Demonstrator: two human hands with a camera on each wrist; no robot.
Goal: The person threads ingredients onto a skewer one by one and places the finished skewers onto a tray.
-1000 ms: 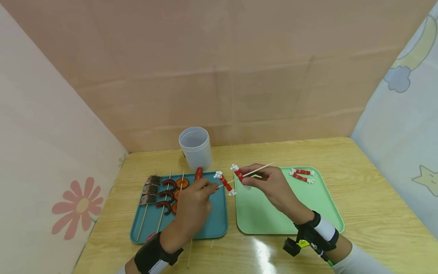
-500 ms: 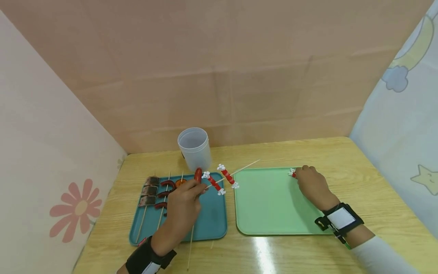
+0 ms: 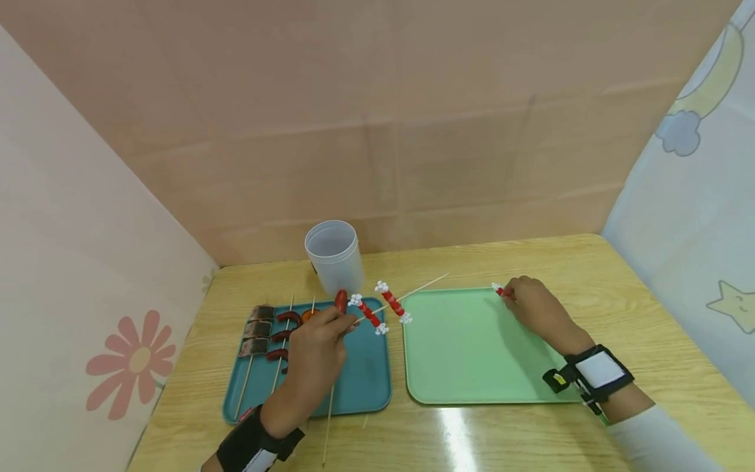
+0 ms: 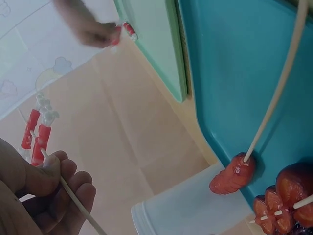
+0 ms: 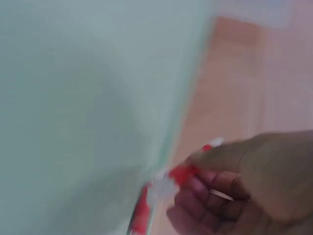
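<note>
My left hand [image 3: 318,347] grips a thin wooden skewer [image 3: 429,282] that slants up to the right. Two red pieces with frilly white ends [image 3: 392,301] are threaded crosswise on it, just past the fingers. Over the far right part of the green tray [image 3: 460,367], my right hand [image 3: 539,311] pinches another red piece with white ends [image 5: 183,175] between thumb and fingers. One more such red piece [image 4: 129,30] lies at the tray's edge in the left wrist view; in the head view the right hand hides it.
A blue tray [image 3: 371,373] on the left bears skewered fish-like slices [image 3: 258,329], curled dark-red pieces [image 3: 282,335] and a skewered sausage [image 4: 234,174]. Behind it stands a pale plastic cup [image 3: 335,255]. Side walls and a brown backdrop enclose the wooden table [image 3: 413,446].
My right hand has let go of the second red piece on the skewer, moved right to the green tray and picked up another. The left hand has shifted slightly left with the skewer.
</note>
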